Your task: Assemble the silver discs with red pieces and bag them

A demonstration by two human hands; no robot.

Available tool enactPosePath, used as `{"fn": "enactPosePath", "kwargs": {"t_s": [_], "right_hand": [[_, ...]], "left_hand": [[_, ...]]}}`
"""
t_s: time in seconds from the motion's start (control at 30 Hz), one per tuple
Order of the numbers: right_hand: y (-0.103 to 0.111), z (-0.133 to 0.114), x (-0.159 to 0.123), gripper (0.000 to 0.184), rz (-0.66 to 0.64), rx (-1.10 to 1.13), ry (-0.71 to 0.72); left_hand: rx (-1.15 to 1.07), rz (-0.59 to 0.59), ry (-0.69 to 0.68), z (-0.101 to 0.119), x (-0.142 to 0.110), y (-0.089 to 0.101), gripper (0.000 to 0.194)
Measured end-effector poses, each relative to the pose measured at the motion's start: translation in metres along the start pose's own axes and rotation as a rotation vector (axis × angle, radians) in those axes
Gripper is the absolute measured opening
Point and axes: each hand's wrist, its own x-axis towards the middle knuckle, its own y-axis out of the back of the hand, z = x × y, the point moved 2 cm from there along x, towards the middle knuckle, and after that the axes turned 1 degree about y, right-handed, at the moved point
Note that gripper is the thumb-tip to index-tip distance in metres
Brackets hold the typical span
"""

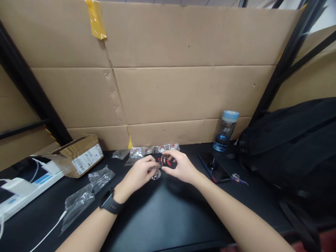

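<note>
My right hand [182, 167] pinches a small round clear disc with red string-like parts [165, 160] between thumb and fingers, held above the black table. Close by on the left, my left hand [141, 173], with a dark watch on its wrist, has its fingers curled together near the disc; what they grip, if anything, is too small to make out. Just under the left fingertips is a shiny round silver piece [156, 175], partly covered by them. Behind the hands, several small clear packets [137, 152] with round red-marked pieces line the cardboard wall.
Empty-looking clear plastic bags [78, 199] lie at left, beside an open cardboard box [88, 157] and a white power strip [34, 190] with cables. To the right are a phone [214, 167], keys [238, 179], a blue-lidded bottle [225, 131] and a black backpack [294, 147].
</note>
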Motion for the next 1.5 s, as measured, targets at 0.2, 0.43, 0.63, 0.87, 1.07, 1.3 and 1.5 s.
{"fn": "enactPosePath", "kwargs": {"t_s": [0.2, 0.43, 0.63, 0.87, 1.07, 1.3, 1.5], "right_hand": [[-0.002, -0.008, -0.003, 0.044, -0.163, -0.024, 0.068], [-0.005, 0.004, -0.005, 0.031, -0.377, -0.169, 0.020], [-0.004, 0.003, -0.005, 0.021, -0.434, -0.191, -0.009], [0.002, 0.010, -0.003, 0.021, -0.345, -0.307, -0.244], [0.004, 0.013, -0.003, 0.027, -0.354, -0.392, -0.295], [0.000, 0.014, -0.005, 0.031, -0.355, -0.514, -0.364], [0.006, 0.016, -0.002, 0.029, -0.339, -0.509, -0.446]], "left_hand": [[-0.008, -0.169, -0.009, 0.006, -0.003, -0.007, 0.018], [0.014, -0.298, -0.045, 0.007, -0.004, -0.006, 0.022], [0.086, -0.326, -0.024, 0.006, -0.007, -0.010, 0.029], [0.090, -0.343, 0.015, 0.007, -0.010, -0.020, 0.038], [0.131, -0.340, 0.014, 0.009, -0.011, -0.026, 0.044], [0.128, -0.342, 0.032, 0.005, -0.013, -0.027, 0.054], [0.101, -0.365, 0.026, 0.008, -0.012, -0.025, 0.042]]}}
